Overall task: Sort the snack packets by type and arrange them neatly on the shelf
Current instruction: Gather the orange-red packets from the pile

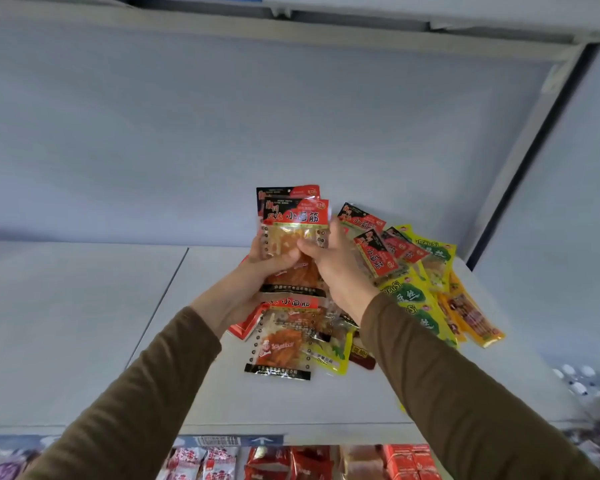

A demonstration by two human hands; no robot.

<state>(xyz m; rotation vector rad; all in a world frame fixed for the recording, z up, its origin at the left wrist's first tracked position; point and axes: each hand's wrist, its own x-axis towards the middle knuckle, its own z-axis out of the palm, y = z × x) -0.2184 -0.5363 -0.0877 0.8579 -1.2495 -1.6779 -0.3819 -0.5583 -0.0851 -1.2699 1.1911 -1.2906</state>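
Both hands hold a small stack of red-and-black snack packets (293,220) upright above the white shelf (222,393). My left hand (257,275) grips the stack from below and behind. My right hand (329,268) pinches its right edge, thumb on the clear front. Under my hands lies a mixed pile: another red-and-black packet (281,344) flat in front, more of the same kind (378,254) to the right, yellow-and-green packets (413,303), and orange packets (468,317) at the far right.
The shelf's pale back wall (222,133) stands right behind the pile. A vertical upright (520,161) bounds the bay on the right. A seam (160,306) splits the shelf board left of my arms. Below the front edge, a lower shelf holds red and white packets (291,462).
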